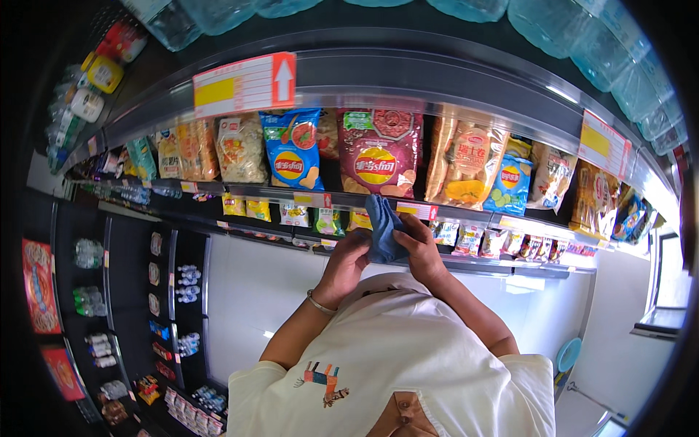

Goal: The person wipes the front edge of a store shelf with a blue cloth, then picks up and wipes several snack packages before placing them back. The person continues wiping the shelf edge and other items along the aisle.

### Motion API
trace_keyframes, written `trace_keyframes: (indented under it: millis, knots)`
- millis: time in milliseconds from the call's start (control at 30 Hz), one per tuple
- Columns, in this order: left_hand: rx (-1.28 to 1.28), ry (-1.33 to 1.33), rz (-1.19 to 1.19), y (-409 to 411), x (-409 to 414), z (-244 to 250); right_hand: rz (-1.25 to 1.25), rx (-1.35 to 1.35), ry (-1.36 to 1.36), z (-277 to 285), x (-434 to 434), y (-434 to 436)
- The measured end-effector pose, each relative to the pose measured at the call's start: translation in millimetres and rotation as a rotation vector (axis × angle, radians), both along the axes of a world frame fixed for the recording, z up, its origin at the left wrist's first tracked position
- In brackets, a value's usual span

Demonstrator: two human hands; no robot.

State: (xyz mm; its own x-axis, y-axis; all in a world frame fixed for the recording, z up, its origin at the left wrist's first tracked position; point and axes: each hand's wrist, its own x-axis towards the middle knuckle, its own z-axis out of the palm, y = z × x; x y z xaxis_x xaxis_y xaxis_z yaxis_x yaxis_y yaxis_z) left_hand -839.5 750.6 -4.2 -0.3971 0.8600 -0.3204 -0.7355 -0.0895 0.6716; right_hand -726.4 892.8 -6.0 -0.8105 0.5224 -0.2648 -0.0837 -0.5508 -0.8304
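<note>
A folded blue cloth (384,232) is held up between my two hands, in front of the shelf's front edge. My left hand (348,262) grips its left side with bent fingers, and a bracelet circles that wrist. On the other side, my right hand (419,244) pinches the cloth between thumb and fingers. Just beyond the cloth stands a purple bag of Lay's potato chips (377,153) on the shelf. To its left is a blue Lay's bag (291,147), and to its right a clear pack of rolled cakes (467,158).
Small snack bags (467,240) line the lower shelf. Large water bottles (546,27) stand above, behind a shelf edge with a price tag (244,84). Shelves at left hold bottle packs (87,253). A light blue basin (569,354) is at the far right.
</note>
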Motion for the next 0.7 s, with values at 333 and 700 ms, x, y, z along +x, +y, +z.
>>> trace_keyframes:
  millis: [333,700]
  knots:
    - [-0.136,0.637,0.025,28,-9,26,-0.013,0.421,-0.077,12,1,-3]
    - [-0.183,0.792,0.140,29,-18,-18,-0.058,0.229,-0.176,-6,-9,-5]
